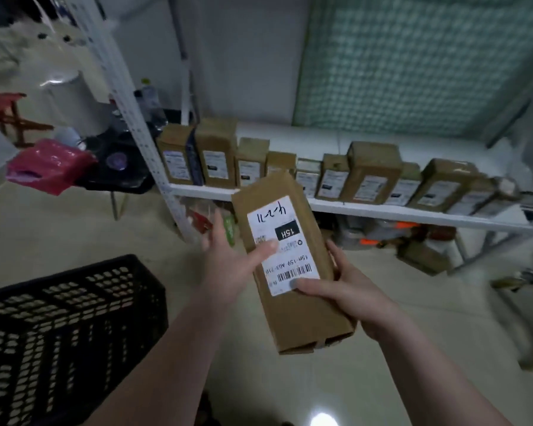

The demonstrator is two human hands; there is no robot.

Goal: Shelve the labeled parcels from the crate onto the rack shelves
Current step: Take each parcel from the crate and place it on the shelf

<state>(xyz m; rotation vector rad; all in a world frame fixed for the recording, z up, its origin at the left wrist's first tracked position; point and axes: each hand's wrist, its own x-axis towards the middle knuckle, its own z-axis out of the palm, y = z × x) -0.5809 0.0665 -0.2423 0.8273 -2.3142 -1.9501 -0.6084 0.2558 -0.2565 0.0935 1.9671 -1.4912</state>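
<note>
A long brown cardboard parcel (302, 309) with a white printed label (282, 244) is held in front of me, above the floor. My right hand (348, 299) grips its right edge, thumb across the label's lower corner. My left hand (231, 262) touches the left side, thumb lying on the label, fingers straight and mostly behind the box. The black slotted crate (68, 327) sits at lower left; its inside is not visible. Beyond the parcel, the white rack shelf (382, 212) carries a row of several labeled brown parcels (370, 176) standing upright.
A perforated white rack post (142, 139) rises left of the shelf. Under the shelf lie mixed items and a brown box (422, 256). A black table with a pink bag (48, 166) stands at left. A green mesh panel (413, 63) leans behind the rack.
</note>
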